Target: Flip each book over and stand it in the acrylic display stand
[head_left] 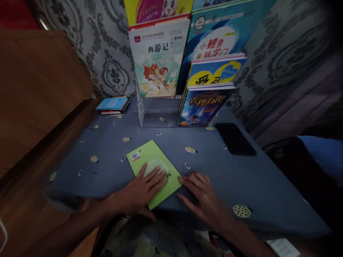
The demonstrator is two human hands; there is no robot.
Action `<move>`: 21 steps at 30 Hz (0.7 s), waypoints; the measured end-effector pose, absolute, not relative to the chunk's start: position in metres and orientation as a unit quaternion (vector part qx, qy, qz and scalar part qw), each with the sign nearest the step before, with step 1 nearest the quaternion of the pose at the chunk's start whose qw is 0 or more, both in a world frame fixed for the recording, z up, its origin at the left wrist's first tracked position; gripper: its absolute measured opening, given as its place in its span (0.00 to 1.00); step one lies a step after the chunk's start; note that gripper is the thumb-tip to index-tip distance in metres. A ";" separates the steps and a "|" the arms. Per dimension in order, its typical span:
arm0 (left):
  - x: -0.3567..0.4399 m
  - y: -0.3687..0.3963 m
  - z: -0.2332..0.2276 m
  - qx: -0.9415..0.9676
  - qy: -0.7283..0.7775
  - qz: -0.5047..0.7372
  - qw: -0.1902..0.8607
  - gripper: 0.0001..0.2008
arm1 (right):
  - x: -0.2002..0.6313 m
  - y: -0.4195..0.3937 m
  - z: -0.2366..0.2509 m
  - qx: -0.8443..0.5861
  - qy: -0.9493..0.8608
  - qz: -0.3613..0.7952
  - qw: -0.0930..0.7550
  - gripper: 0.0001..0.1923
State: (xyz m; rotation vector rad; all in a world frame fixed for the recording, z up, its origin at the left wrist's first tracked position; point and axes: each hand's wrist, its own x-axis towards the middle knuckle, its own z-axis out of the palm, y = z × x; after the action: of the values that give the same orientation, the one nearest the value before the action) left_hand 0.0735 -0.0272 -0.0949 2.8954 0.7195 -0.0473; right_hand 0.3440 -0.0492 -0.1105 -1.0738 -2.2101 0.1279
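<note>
A thin green book (144,151) lies at a slant near the table's front edge, its barcode side facing up. My left hand (146,185) rests flat on the cover with the fingers spread, hiding part of the printed text. At the book's right corner, my right hand (197,192) touches the edge with its index fingertip; thumb and fingers are apart and nothing is held between them. Beyond the book stands a clear tiered book rack (160,119) with several upright books, among them a white-and-green one (160,60) and a dark blue one (205,107).
A small stack of books (112,105) lies at the back left of the table (107,178), which wears a grey cloth with a pineapple print. Right of the rack lies a black phone or tablet (235,139). A wooden cabinet (40,89) stands at left, patterned curtains behind.
</note>
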 end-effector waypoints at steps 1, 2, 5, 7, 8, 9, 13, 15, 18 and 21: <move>0.069 -0.031 -0.094 0.969 0.235 -0.023 0.078 0.54 | 0.343 -0.059 -0.109 -0.401 -0.850 0.057 0.336 0.13; 0.066 -0.035 -0.093 0.969 0.232 -0.026 0.078 0.52 | 0.343 -0.066 -0.108 -0.393 -0.853 0.065 0.337 0.14; 0.055 -0.039 -0.088 0.974 0.208 -0.004 0.093 0.46 | 0.345 -0.078 -0.107 -0.383 -0.856 0.090 0.336 0.16; 0.052 -0.036 -0.080 0.976 0.178 0.044 0.117 0.41 | 0.348 -0.078 -0.109 -0.383 -0.853 0.119 0.334 0.16; 0.052 -0.033 -0.075 0.974 0.165 0.080 0.132 0.38 | 0.349 -0.075 -0.110 -0.382 -0.849 0.137 0.337 0.17; 0.052 -0.031 -0.068 0.969 0.154 0.124 0.151 0.34 | 0.350 -0.071 -0.111 -0.382 -0.844 0.157 0.342 0.17; 0.062 -0.022 -0.035 0.901 0.136 0.299 0.283 0.21 | 0.350 -0.049 -0.117 -0.386 -0.808 0.234 0.380 0.16; 0.066 -0.021 -0.022 0.852 0.149 0.357 0.352 0.15 | 0.346 -0.038 -0.116 -0.389 -0.787 0.275 0.391 0.14; 0.069 -0.020 -0.009 0.771 0.219 0.411 0.435 0.17 | 0.337 -0.024 -0.108 -0.373 -0.766 0.340 0.398 0.14; 0.074 -0.007 -0.001 0.682 0.317 0.476 0.456 0.22 | 0.329 -0.015 -0.092 -0.388 -0.738 0.368 0.411 0.14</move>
State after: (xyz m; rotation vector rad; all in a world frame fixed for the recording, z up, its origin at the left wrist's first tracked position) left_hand 0.0743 -0.0067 -0.0006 1.6825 0.7807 1.1731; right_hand 0.3294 -0.0146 -0.0916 -0.9763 -1.8583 0.9268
